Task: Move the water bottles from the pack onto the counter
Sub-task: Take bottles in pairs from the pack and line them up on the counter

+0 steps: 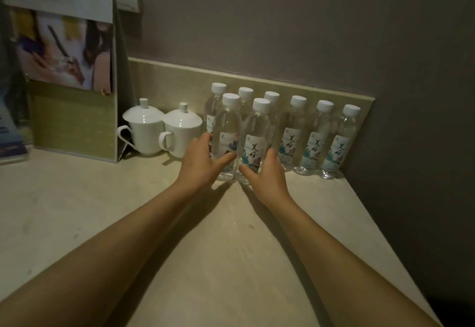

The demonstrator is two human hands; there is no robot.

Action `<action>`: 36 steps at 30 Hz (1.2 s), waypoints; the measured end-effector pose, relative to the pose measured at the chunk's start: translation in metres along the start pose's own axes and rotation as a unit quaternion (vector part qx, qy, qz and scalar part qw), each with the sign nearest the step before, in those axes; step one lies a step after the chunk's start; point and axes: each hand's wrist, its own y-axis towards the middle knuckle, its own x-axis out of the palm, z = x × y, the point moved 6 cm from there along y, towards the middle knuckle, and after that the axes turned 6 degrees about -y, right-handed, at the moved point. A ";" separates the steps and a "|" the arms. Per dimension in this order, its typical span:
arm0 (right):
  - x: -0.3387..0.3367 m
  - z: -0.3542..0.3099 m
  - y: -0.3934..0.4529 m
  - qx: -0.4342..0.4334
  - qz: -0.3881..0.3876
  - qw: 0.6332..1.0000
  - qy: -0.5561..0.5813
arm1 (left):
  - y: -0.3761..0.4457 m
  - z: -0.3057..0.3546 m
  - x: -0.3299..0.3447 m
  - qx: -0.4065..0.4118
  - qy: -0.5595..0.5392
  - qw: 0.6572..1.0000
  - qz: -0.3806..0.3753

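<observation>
Eight bottles stood upright on the surface (pixel 231 236). Six formed the back row against the backsplash (pixel 180 80); two stood in front, side by side and touching or nearly so. Pack not visible.

Left hand (pixel 199 165) wrapped low around the left front bottle (pixel 227 134), thumb across the label, fingers behind. Left grip closed on that bottle. Right hand (pixel 267 172) wrapped low around the right front bottle (pixel 255 139), thumb in front, fingers behind the label. Right grip closed on that bottle.

Both bases appeared seated on the surface. Held low, probably for stable, upright setting down. Placed ahead of the back row, probably because little wall space remained: two lidded cups (pixel 164 129) closed off the left end, the side wall (pixel 411 95) the right.

Judged near completion, pending release of both bottles. Tipping of neighbouring bottles on hand withdrawal noted as a risk.
</observation>
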 end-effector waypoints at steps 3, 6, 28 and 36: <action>0.003 -0.003 0.002 0.018 0.006 1.000 -0.025 | 0.006 -0.004 0.000 -0.009 0.003 1.000 -0.010; 0.005 -0.007 0.005 0.024 0.014 0.999 -0.046 | 0.009 -0.005 -0.003 -0.010 -0.003 1.000 -0.001; 0.009 -0.018 0.002 0.069 0.049 0.988 -0.131 | 0.018 -0.006 -0.009 0.021 0.027 0.999 -0.005; 0.010 -0.017 0.007 0.063 0.027 0.987 -0.145 | 0.020 -0.005 -0.005 0.039 0.031 0.999 0.010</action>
